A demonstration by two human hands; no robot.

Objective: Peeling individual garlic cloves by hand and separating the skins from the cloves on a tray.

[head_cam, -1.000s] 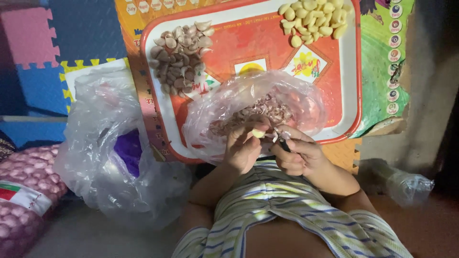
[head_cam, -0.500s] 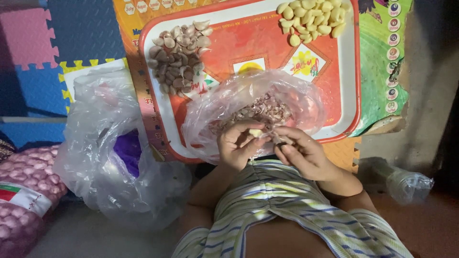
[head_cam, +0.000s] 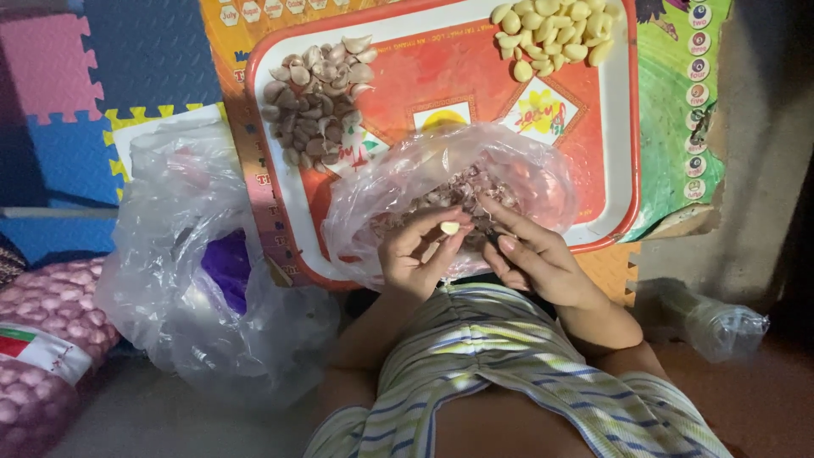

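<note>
Left hand (head_cam: 415, 254) sits low centre, fingertips pinching a pale clove (head_cam: 450, 227) right at the mouth of the clear bag (head_cam: 407, 182). Right hand (head_cam: 536, 259) is just beside it at three o'clock, fingers curled in toward the clove, with something dark and thin tucked under them; whether it is gripping that, I cannot tell. Both hands hover over the near edge of the red tray (head_cam: 623, 127), touching the bag's crumpled rim. Inside the bag, a heap of papery skins (head_cam: 462, 191).

Up at eleven o'clock on the tray, a pile of unpeeled cloves (head_cam: 318, 97). At one o'clock, far corner, a pile of peeled cloves (head_cam: 551, 30), yellowish and well apart from the bag.

Off the tray at nine o'clock, a big plastic bag (head_cam: 182, 263) with something purple inside. Far at eight o'clock, a pink mesh sack (head_cam: 38, 339) of bulbs. At four o'clock, a plastic bottle (head_cam: 712, 322) lies on its side on the floor.
</note>
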